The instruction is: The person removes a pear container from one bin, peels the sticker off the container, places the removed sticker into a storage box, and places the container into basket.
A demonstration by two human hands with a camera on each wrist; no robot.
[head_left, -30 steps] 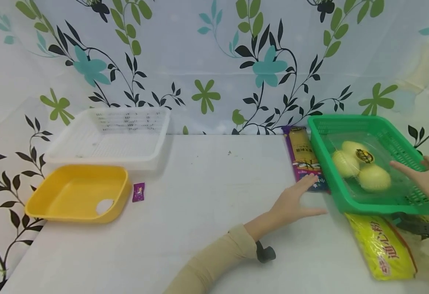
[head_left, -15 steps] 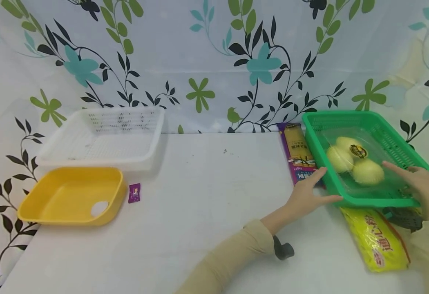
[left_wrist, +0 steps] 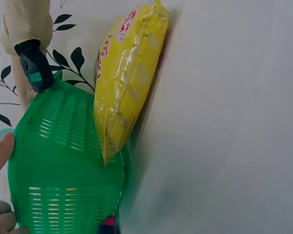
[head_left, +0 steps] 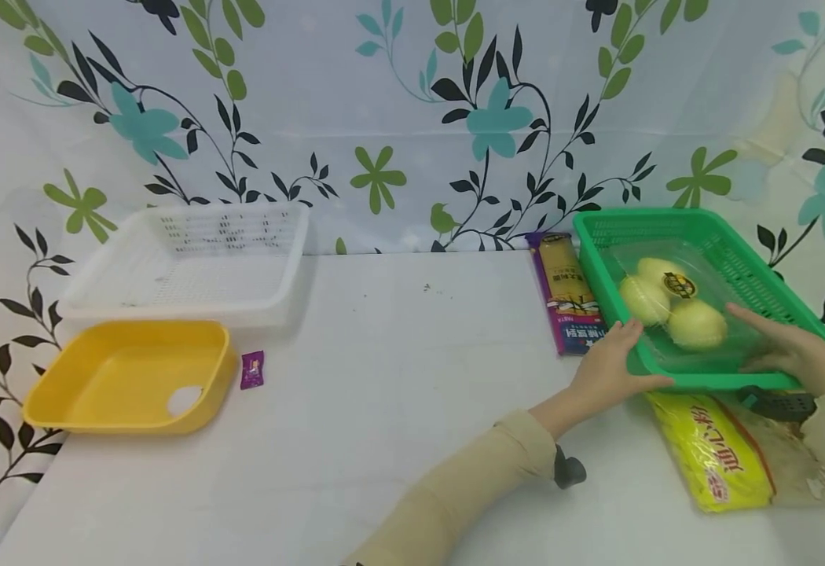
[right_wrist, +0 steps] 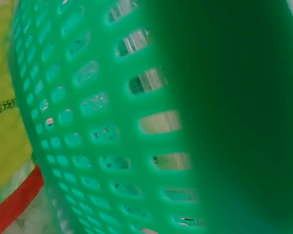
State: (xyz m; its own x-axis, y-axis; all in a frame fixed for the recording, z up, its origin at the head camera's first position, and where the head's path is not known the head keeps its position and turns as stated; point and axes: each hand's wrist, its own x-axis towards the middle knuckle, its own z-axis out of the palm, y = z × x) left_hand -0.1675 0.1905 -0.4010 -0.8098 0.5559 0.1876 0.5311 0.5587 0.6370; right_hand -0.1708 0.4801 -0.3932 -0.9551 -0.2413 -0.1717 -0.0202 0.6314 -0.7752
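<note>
A green basket [head_left: 702,381] holds a clear-wrapped pack of round, pale-yellow fruits [head_left: 698,325] with a black-and-yellow label. At its near left corner is my left hand [head_left: 599,377], thumb and fingers spread around the corner and touching the rim; the left wrist view shows a fingertip [left_wrist: 1,148] there. My right hand [head_left: 797,354] reaches over the near right rim into the basket. Its index finger lies straight at the pack's edge, while its other fingertips are hidden. The right wrist view shows the slotted basket wall [right_wrist: 95,131] close up.
A yellow bag [head_left: 713,452] with red print lies in front of the basket, and a purple pasta packet [head_left: 566,295] to its left. Far left stand a white basket [head_left: 193,267] and a yellow bin [head_left: 130,377] holding a white round item [head_left: 184,400]. A small purple packet [head_left: 252,369] lies beside it.
My left hand has moved right, from short of the basket to its corner. My right hand's lower fingers have come further in beside the fruit pack. The head view has shifted slightly right.
</note>
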